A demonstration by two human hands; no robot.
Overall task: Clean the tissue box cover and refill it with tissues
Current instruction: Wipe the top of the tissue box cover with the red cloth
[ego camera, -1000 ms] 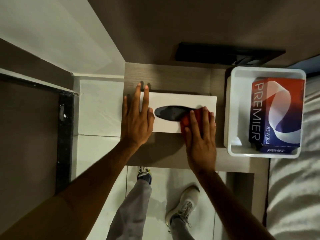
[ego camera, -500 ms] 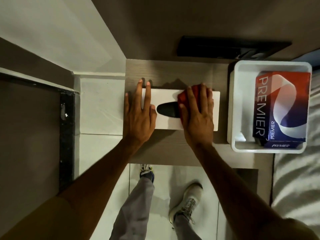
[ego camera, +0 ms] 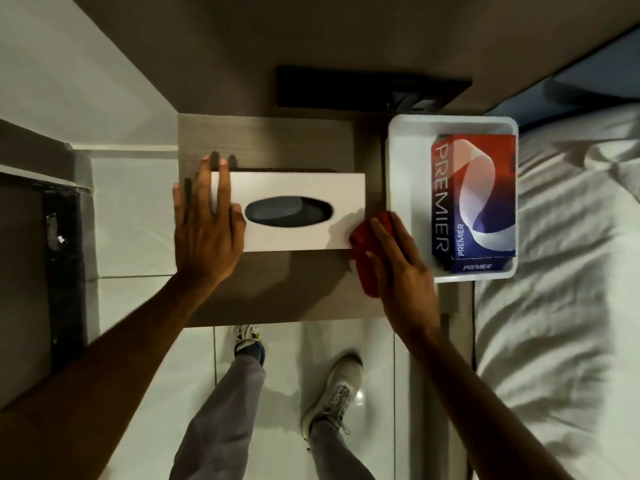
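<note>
A single head-worn camera looks almost straight down, from near, onto the small wooden tabletop [ego camera: 277, 292], tiled floor [ego camera: 138, 209] and bed [ego camera: 571, 306] edge.

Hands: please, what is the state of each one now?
Left hand: open, flat on the white tissue box cover, gripping nothing.
Right hand: pressing the red cloth at the cover's right end.

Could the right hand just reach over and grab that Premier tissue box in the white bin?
Probably yes. The right hand lies right beside the white bin, which is open-topped, with nothing over the Premier box. But it is pressing a red cloth, which it would need to drop first.
</note>
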